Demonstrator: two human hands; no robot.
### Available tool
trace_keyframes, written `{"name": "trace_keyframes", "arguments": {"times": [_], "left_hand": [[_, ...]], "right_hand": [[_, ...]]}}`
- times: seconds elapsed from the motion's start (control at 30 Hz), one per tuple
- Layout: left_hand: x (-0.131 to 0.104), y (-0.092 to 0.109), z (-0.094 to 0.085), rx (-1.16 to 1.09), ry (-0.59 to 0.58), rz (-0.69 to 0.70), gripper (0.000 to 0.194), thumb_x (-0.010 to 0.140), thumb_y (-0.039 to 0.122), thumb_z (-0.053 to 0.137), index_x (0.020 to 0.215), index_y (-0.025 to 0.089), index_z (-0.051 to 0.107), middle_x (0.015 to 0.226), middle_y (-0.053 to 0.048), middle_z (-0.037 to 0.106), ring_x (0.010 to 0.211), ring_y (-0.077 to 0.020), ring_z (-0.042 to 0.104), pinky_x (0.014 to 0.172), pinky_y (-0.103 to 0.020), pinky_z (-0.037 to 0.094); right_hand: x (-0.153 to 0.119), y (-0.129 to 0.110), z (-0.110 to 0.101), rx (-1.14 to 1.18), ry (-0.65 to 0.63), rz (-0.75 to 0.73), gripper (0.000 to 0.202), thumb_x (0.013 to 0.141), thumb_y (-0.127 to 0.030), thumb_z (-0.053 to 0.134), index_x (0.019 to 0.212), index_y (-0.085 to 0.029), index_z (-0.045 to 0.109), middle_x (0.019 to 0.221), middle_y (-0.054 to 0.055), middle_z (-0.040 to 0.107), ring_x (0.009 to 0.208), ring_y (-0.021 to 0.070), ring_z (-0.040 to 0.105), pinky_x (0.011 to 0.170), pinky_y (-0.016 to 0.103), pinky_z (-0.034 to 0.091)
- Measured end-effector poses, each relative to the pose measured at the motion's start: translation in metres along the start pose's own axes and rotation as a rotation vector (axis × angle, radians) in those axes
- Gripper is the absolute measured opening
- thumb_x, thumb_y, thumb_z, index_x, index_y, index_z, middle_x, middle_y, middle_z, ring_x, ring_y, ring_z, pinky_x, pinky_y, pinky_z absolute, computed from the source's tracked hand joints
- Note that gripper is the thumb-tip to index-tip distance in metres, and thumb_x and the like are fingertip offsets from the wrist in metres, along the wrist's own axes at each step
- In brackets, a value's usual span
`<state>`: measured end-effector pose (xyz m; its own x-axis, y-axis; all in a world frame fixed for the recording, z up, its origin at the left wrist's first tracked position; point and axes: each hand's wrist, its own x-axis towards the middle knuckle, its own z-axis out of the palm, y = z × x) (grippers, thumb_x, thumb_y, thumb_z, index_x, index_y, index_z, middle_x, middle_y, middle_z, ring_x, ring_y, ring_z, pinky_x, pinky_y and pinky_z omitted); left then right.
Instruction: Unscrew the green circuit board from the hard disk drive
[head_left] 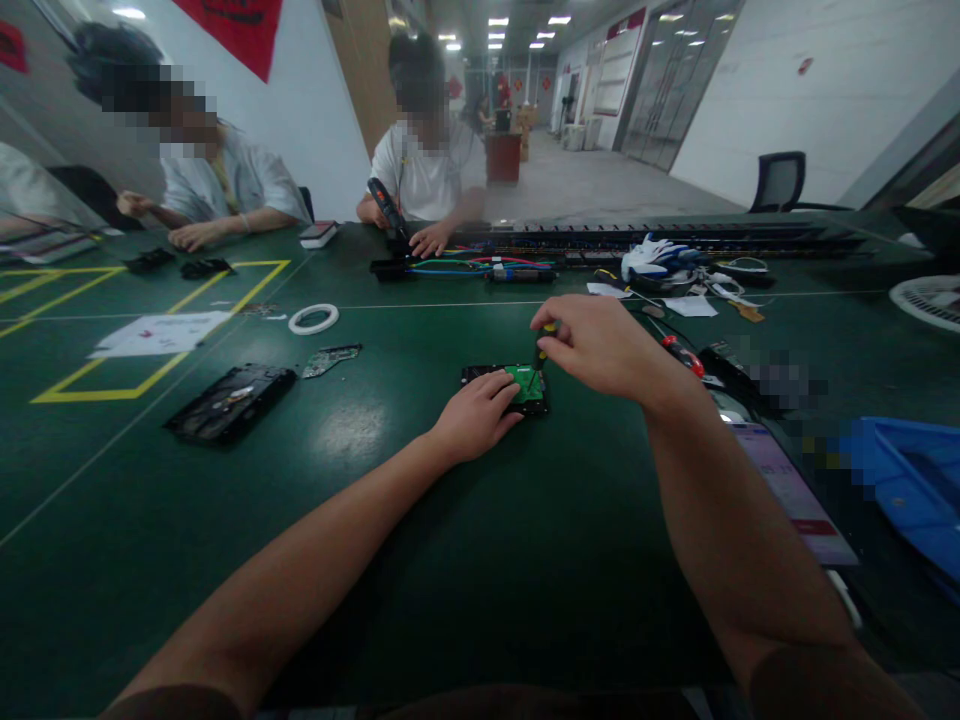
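A black hard drive (534, 407) with a green circuit board (529, 386) facing up lies on the green table in front of me. My left hand (476, 412) holds it against the tabletop, its fingers across the top and the thumb by the near edge. Above the board, my right hand (592, 345) is closed around the handle of a small screwdriver (541, 350) with a dark and yellow grip. The screwdriver stands nearly upright, its shaft pointing down at the board. Whether the tip sits in a screw is too small to tell.
Left of me lie an opened black casing (232, 400), a loose circuit board (330, 360) and a white tape roll (313, 319). Gloves (660, 262), a phone (795, 490) and a blue bin (911, 480) are to the right. Across the table, a person holds a power screwdriver (386, 207).
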<state>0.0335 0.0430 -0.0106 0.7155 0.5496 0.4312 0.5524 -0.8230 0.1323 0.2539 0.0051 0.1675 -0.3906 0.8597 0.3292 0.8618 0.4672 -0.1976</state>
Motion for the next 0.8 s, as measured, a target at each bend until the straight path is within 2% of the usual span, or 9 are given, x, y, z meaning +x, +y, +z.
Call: {"name": "trace_keyframes", "arguments": {"times": [0.23, 0.4, 0.47, 0.8], "left_hand": [[0.0001, -0.0004, 0.0000, 0.013, -0.002, 0.005, 0.043, 0.108, 0.040, 0.062, 0.144, 0.016, 0.062, 0.153, -0.018, 0.063, 0.146, -0.0352, 0.058, 0.125, -0.056, 0.047], [0.0001, -0.0004, 0.0003, 0.006, 0.001, 0.003, 0.043, 0.108, 0.040, 0.063, 0.144, 0.016, 0.063, 0.153, -0.018, 0.062, 0.147, -0.0350, 0.057, 0.125, -0.055, 0.047], [0.0001, -0.0007, 0.0005, 0.008, -0.003, 0.005, 0.043, 0.108, 0.041, 0.062, 0.144, 0.017, 0.062, 0.153, -0.017, 0.062, 0.148, -0.0347, 0.057, 0.125, -0.055, 0.047], [0.0004, 0.0009, -0.0002, -0.001, 0.006, -0.002, 0.043, 0.107, 0.038, 0.065, 0.144, 0.015, 0.064, 0.152, -0.018, 0.063, 0.147, -0.0350, 0.058, 0.126, -0.054, 0.047]], "right_hand": [[0.0017, 0.0007, -0.0006, -0.012, 0.006, -0.015, 0.019, 0.101, -0.025, 0.065, 0.104, -0.018, 0.082, 0.105, 0.010, 0.080, 0.095, 0.0249, 0.070, 0.089, 0.036, 0.046], [0.0010, 0.0032, 0.0006, 0.032, 0.021, -0.025, 0.023, 0.099, -0.020, 0.064, 0.117, -0.019, 0.079, 0.117, 0.009, 0.082, 0.100, 0.0253, 0.073, 0.092, 0.037, 0.048], [0.0006, 0.0030, 0.0004, 0.023, 0.020, -0.008, 0.027, 0.098, -0.020, 0.063, 0.120, -0.018, 0.078, 0.116, 0.010, 0.082, 0.095, 0.0251, 0.073, 0.090, 0.037, 0.049], [0.0036, 0.0026, 0.0008, -0.024, -0.003, -0.042, 0.024, 0.103, -0.026, 0.062, 0.107, -0.016, 0.083, 0.102, 0.011, 0.080, 0.093, 0.0245, 0.069, 0.086, 0.035, 0.045]]}}
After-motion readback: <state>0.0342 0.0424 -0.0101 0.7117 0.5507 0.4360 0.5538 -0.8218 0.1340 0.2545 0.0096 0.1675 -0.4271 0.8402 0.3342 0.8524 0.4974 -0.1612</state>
